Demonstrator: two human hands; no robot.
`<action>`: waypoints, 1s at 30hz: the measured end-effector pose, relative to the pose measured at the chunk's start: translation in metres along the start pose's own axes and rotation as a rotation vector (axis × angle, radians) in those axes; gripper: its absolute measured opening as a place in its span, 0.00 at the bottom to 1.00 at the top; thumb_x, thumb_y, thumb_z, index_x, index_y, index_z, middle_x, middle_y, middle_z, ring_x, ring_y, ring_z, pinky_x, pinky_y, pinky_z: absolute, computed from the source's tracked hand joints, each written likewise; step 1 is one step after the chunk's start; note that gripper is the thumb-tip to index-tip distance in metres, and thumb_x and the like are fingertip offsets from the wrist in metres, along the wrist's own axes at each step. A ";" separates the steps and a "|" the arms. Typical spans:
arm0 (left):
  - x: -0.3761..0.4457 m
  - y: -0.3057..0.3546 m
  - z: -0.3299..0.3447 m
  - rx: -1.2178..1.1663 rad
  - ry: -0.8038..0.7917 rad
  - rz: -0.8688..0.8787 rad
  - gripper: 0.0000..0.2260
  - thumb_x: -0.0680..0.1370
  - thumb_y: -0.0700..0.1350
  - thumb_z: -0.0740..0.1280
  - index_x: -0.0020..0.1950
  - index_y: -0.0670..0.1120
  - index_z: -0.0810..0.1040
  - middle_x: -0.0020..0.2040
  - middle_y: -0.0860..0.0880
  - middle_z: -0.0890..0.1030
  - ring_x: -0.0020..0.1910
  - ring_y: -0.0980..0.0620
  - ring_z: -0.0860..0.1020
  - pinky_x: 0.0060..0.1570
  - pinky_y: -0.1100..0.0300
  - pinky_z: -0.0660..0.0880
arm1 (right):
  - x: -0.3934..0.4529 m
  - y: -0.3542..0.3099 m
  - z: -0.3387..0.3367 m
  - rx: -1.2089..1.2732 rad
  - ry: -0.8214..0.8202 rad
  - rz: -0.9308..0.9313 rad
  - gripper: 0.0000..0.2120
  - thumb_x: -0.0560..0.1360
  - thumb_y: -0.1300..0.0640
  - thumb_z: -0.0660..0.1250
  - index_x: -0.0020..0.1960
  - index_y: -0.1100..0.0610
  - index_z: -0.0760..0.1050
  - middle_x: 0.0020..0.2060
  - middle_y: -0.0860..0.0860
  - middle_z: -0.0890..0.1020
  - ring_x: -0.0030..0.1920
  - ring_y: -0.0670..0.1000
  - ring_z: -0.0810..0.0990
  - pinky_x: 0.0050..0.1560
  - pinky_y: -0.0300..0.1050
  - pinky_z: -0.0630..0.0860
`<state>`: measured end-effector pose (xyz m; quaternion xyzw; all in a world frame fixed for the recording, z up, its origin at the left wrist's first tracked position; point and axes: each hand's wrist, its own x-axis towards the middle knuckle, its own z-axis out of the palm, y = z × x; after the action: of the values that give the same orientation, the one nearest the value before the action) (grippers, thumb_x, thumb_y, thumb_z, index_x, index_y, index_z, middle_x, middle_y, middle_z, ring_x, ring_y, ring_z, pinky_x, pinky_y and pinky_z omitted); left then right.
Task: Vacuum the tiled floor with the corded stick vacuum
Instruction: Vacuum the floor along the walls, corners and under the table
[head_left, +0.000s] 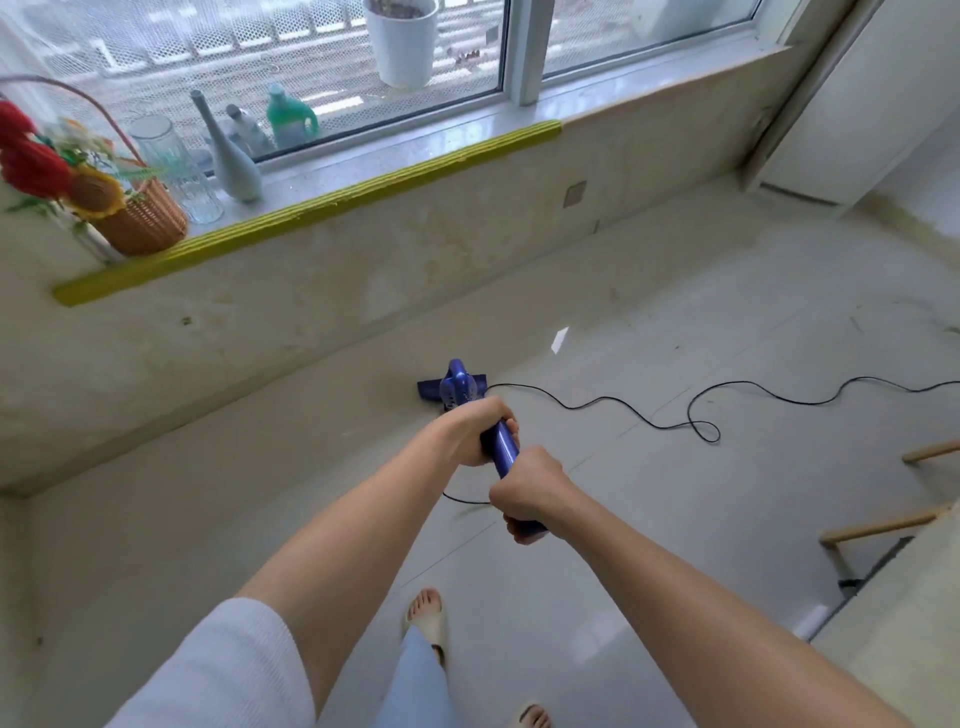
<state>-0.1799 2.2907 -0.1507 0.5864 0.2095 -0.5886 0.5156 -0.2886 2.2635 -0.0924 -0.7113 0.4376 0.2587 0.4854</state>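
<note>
Both hands wrapped round the blue handle of the vacuum (501, 447): left hand (480, 434) gripping higher up the shaft, right hand (530, 491) clenched on the near end. Motor body and flat floor head (453, 388) just beyond the left hand, head down on the tiled floor (701, 519), close to the foot of the wall under the window ledge (363, 171).

Progress, as a judgement: under way, not finished. A white scrap (560, 339) lying beyond the floor head, dark specks and streaks further out to the right of the hands. Tiles near the feet look glossy; whether already covered, cannot tell.

Room to move: wall hard ahead and to the left, so little travel forward. Open tile to the right of the right hand. Black cord (696, 415) trailing in loops across that open stretch, one loop just right of the hands, likely to snag or get run over. Wooden furniture legs (883, 527) low right, door frame far right corner.
</note>
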 end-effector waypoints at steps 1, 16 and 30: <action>-0.006 -0.011 0.009 -0.035 -0.002 -0.002 0.03 0.75 0.36 0.60 0.42 0.42 0.69 0.26 0.49 0.72 0.26 0.54 0.70 0.30 0.61 0.71 | -0.010 0.010 -0.005 -0.010 -0.015 -0.003 0.21 0.72 0.69 0.59 0.63 0.60 0.63 0.38 0.58 0.74 0.28 0.52 0.74 0.21 0.37 0.69; -0.080 -0.115 0.071 0.132 -0.066 0.018 0.14 0.75 0.34 0.57 0.30 0.43 0.66 0.24 0.48 0.68 0.27 0.52 0.68 0.30 0.63 0.68 | -0.128 0.097 -0.034 0.077 -0.190 -0.062 0.08 0.71 0.69 0.57 0.47 0.59 0.63 0.35 0.54 0.67 0.25 0.53 0.72 0.24 0.40 0.72; -0.051 -0.063 0.016 0.276 -0.051 -0.066 0.06 0.77 0.35 0.59 0.42 0.44 0.68 0.23 0.51 0.69 0.21 0.57 0.68 0.28 0.65 0.69 | -0.069 0.052 0.044 0.457 -0.049 0.003 0.22 0.71 0.70 0.57 0.64 0.59 0.62 0.41 0.56 0.71 0.19 0.50 0.74 0.24 0.43 0.76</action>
<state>-0.2520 2.3195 -0.1233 0.6294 0.1327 -0.6431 0.4155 -0.3651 2.3216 -0.0796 -0.5758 0.4740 0.1709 0.6439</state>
